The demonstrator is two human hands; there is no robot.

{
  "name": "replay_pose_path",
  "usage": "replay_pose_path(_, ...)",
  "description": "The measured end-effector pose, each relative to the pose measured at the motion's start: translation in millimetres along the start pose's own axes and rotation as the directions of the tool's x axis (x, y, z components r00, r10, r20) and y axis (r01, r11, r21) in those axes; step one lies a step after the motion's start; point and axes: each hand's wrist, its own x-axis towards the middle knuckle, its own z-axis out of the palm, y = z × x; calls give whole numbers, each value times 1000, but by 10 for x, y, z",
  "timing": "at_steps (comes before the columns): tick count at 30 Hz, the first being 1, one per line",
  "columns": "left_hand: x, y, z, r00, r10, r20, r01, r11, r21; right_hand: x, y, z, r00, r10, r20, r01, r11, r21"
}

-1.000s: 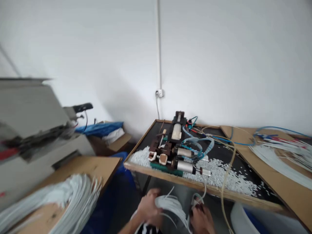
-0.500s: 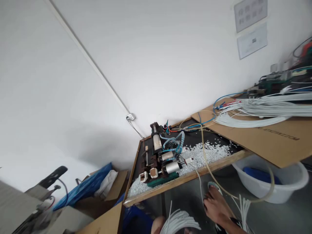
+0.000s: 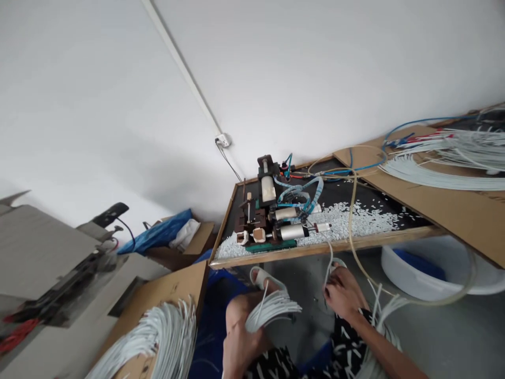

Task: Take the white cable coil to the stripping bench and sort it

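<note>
My left hand point(image 3: 240, 345) is closed at my left knee, around a fanned bundle of white wires point(image 3: 272, 310) whose cut ends point right. Over my right knee, my right hand point(image 3: 341, 295) has its fingers curled downward. A white cable point(image 3: 329, 263) comes down from the bench edge to those fingers; whether they grip it is hidden. Ahead on the bench stands a pneumatic machine point(image 3: 272, 221) with silver cylinders and blue coiled hoses. Another bunch of white wires point(image 3: 379, 326) lies over my right thigh, beneath the forearm.
Small white cut pieces point(image 3: 355, 223) cover part of the wood-rimmed bench point(image 3: 382, 239). Coiled white wires point(image 3: 445, 176) rest on cardboard point(image 3: 418, 202) at right, above a white tub point(image 3: 410, 279). More wires point(image 3: 158, 331) lie on a carton at left. A beige hose point(image 3: 351, 231) loops down.
The view has swung left and down, bringing my lap, feet and the left carton's wires into sight. My left hand now shows holding its bundle; my right hand stays curled by the knee.
</note>
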Motion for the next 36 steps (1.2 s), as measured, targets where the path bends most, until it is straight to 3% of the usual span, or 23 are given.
replay_pose_path(3,86,20,25,997,-62,35,64,997,-42,16,23,88,998,28,50,-24,998,-65)
replay_pose_path(11,326,54,112,991,-61,121,72,994,-86,53,81,167,995,19,97,2,977,-212)
replay_pose_path(19,321,155,110,990,-38,136,45,998,-43,52,67,140,992,19,123,20,953,-302)
replay_pose_path(24,329,83,139,991,-38,126,52,993,-109,20,78,98,995,-2,102,30,963,-266)
replay_pose_path(28,326,-64,204,995,-1,102,23,977,-213,-284,121,35,992,-59,108,82,970,-227)
replay_pose_path(31,285,-191,253,997,53,57,-32,947,-320,-714,186,-49,971,-124,204,166,965,-204)
replay_pose_path(34,182,-335,286,991,129,-37,-131,870,-475,-1188,278,-190,920,-227,320,292,941,-170)
replay_pose_path(36,66,-444,294,983,155,-101,-185,799,-572,-1455,332,-319,913,-265,310,316,941,-125)
